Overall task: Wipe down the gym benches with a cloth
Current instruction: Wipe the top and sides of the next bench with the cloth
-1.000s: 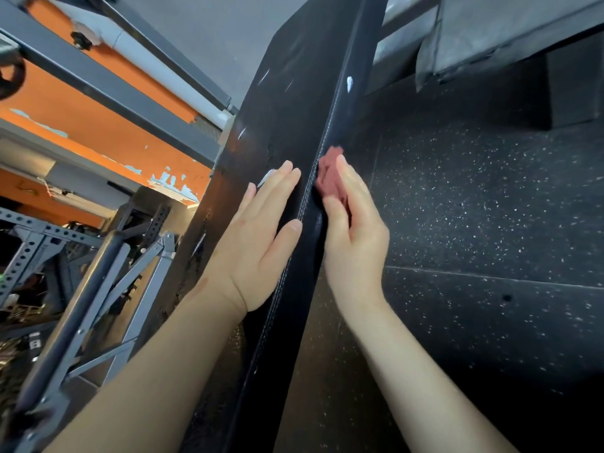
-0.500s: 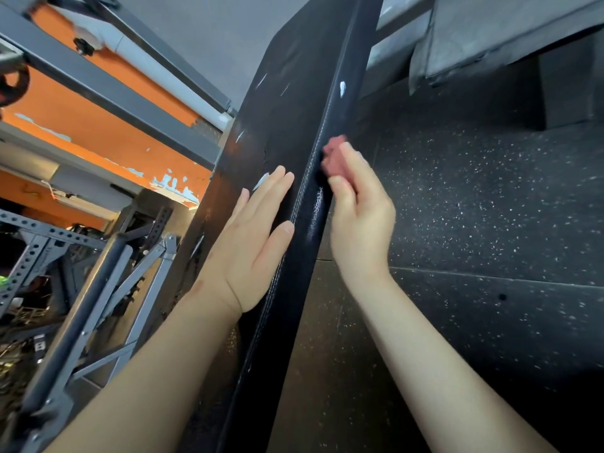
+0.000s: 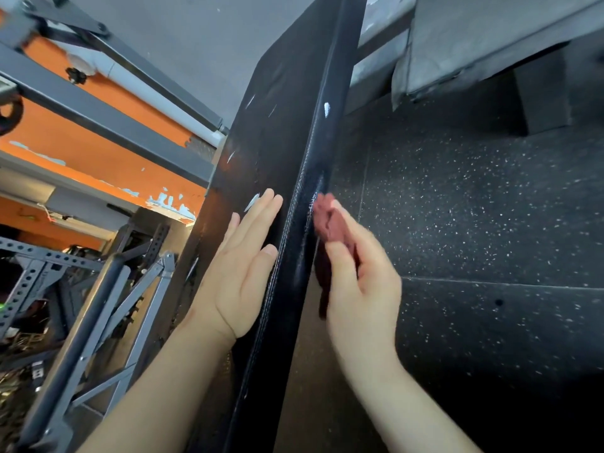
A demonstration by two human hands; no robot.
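A long black padded gym bench runs from the bottom centre up to the top of the head view, with small white tears in its cover. My left hand lies flat on the pad's top face, fingers straight. My right hand holds a dark red cloth against the pad's right side edge, which shines wet beside the cloth. The cloth bunches above my fingers and a strip hangs below my thumb. The right hand is slightly blurred.
Grey steel rack frames and perforated uprights stand to the left, below an orange wall with flaking paint. Black speckled rubber flooring covers the right side. A grey platform with a dark block under it sits at top right.
My right hand first slid the cloth up the side edge, then came back down along it. The left hand has stayed flat on the pad.
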